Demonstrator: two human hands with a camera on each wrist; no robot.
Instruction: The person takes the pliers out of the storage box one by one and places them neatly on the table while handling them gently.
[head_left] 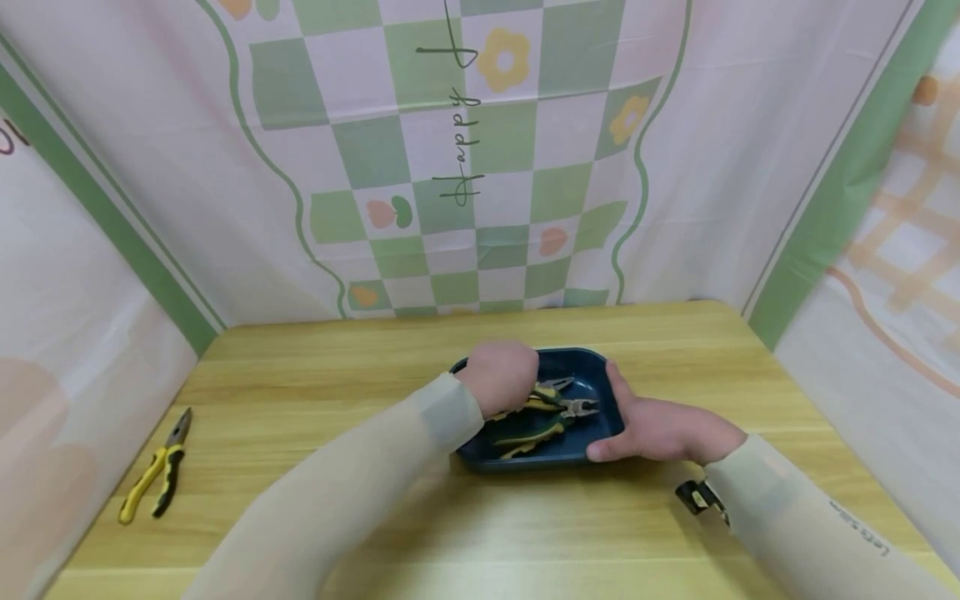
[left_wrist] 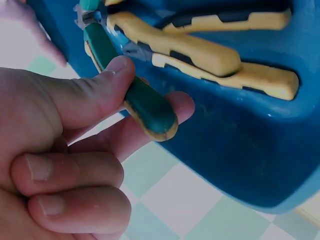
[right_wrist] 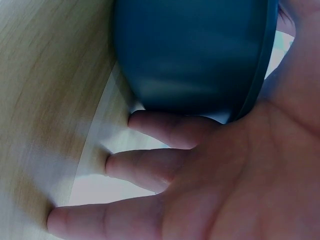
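A dark blue tray [head_left: 573,454] stands on the wooden table with several pliers inside. My left hand [head_left: 501,377] reaches over its left part. In the left wrist view, that thumb and index finger pinch a green handle [left_wrist: 150,107] with a yellowish edge, part of a pair of pliers; the other fingers are curled in. Beside it lie yellow-and-black handles [left_wrist: 200,52] on the tray floor. My right hand [head_left: 656,427] rests against the tray's right end, thumb at the near corner. Its straight, spread fingers [right_wrist: 160,165] lie along the outer wall and reach the tabletop.
Long-nose pliers [head_left: 167,467] with yellow-and-black handles lie at the table's left side. A small black device [head_left: 697,497] sits by the right sleeve. A checked curtain [head_left: 442,250] hangs behind the table, with more cloth at both sides.
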